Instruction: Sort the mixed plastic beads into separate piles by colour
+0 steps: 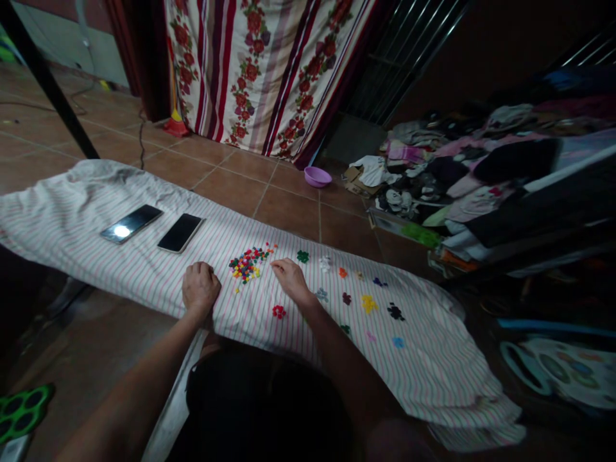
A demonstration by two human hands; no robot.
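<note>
A: What do I see at the right hand (290, 279)?

B: Thumb and forefinger pinch nearly closed beside the mixed-colour pile (247, 264), apparently to suit small pieces; whether one is held, I cannot tell.

A: The left hand (198, 285)?

B: Loosely curled on the striped cloth (231, 224), perhaps for support; its palm is hidden from me.

A: Farther out?

B: Red cluster (278, 312), yellow cluster (369, 303) and others, spaced apart, presumably to separate colours.

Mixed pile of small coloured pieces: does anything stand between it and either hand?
Nothing visible stands between the mixed pile and the left hand or the right hand, only striped cloth.
</note>
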